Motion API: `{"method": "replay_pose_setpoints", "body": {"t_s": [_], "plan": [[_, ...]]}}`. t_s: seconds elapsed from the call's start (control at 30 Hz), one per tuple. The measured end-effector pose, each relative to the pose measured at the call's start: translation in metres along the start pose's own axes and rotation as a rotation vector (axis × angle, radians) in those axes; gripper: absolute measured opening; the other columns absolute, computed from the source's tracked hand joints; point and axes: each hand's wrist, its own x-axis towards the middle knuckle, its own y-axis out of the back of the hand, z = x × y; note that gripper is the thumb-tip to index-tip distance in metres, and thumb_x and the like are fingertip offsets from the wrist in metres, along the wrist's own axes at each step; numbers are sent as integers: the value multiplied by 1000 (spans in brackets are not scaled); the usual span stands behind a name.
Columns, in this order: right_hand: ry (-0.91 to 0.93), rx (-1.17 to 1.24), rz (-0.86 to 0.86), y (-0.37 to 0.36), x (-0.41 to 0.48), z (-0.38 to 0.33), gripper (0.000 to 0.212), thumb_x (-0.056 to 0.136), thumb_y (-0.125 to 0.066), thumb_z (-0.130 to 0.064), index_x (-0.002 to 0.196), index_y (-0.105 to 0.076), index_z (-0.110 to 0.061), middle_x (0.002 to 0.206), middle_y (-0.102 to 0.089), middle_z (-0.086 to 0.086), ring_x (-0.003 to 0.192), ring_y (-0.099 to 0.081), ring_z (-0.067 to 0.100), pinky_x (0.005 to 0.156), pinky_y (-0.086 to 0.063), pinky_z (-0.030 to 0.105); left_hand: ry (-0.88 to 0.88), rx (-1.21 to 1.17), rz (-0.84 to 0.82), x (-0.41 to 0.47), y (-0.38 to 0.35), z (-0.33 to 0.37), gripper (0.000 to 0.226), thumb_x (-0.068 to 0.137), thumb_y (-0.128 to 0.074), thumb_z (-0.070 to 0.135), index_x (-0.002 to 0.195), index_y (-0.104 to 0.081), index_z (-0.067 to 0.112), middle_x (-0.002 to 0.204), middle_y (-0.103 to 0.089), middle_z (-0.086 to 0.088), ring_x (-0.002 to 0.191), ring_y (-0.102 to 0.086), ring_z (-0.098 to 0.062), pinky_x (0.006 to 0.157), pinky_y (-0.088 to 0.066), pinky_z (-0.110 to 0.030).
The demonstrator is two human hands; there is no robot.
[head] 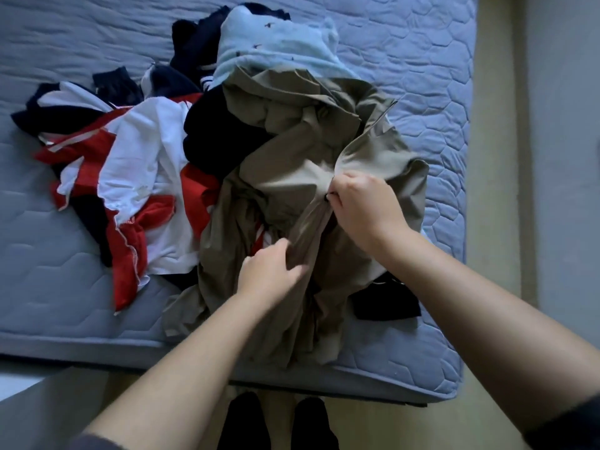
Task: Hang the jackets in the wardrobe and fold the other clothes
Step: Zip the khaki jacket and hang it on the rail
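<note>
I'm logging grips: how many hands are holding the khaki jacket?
2. The left hand grips a fold of the khaki jacket nearer the mattress edge; the right hand pinches its front edge farther up. None seems hidden.

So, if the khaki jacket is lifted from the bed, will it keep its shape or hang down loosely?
Probably loosely: the khaki jacket lies in deep soft folds and bunches where the left hand and right hand grip it. It looks thin, so likely light. It overlaps the red and white garment, so lifting may drag that along.
</note>
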Motion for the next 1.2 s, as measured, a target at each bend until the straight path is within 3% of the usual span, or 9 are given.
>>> {"method": "replay_pose_setpoints", "body": {"t_s": [0.1,0.27,0.33,0.43,0.6,0.73,0.9,1.07,1.2], "plan": [[-10,-7,-4,1,2,2,13,93,-50,-14,93,-62,-9,96,-63,10,86,-61,36,65,-40,35,-113,27,141,27,18,35,20,88,-58,39,84,-55,20,90,-67,-2,94,-60,-30,70,-34,-34],[-77,-32,0,10,9,24,9,89,-53,-6,86,-61,-7,87,-59,9,78,-59,35,63,-44,37,-141,151,75,3,-2,8,19,89,-58,38,77,-51,25,82,-66,4,91,-62,-24,71,-30,-31],[-66,-17,-21,9,10,25,8,89,-53,-7,84,-59,-7,86,-58,9,77,-59,35,63,-46,39,-108,128,1,2,-1,0,19,88,-58,39,75,-50,26,79,-64,7,87,-63,-22,70,-33,-29],[-68,45,-10,8,6,28,15,94,-51,-16,90,-62,-5,90,-60,10,80,-59,36,67,-49,41,-97,134,-243,26,21,10,9,80,-56,34,81,-59,25,89,-67,6,90,-63,-20,71,-49,-30],[-86,87,1,10,-7,32,22,96,-48,-23,93,-61,-6,92,-60,10,83,-60,37,68,-48,42,-141,75,-60,89,91,62,11,79,-58,30,85,-64,23,95,-68,1,91,-61,-18,80,-51,-29],[-109,135,68,15,-4,36,21,94,-51,-22,90,-62,-5,90,-62,10,81,-60,37,66,-49,42,-189,236,-629,94,91,92,27,77,-72,36,88,-67,13,90,-73,-9,80,-68,-19,72,-54,-30],[-132,103,67,12,-2,45,14,93,-53,-16,90,-63,-8,90,-61,8,79,-60,37,63,-45,39,-342,270,-404,85,54,76,27,80,-71,33,73,-67,7,69,-72,-1,70,-68,-12,74,-55,-35],[-158,136,131,14,7,55,15,94,-50,-14,90,-63,-8,92,-62,8,82,-61,34,66,-46,39,-214,410,-514,68,36,47,24,78,-70,38,71,-64,15,72,-70,3,75,-68,-14,71,-56,-33],[-125,182,153,14,4,54,19,95,-49,-19,90,-62,-7,91,-62,9,82,-60,35,68,-48,43,11,190,-604,88,73,69,3,77,-65,9,78,-67,10,71,-72,-6,58,-69,-14,53,-53,-26]]}}
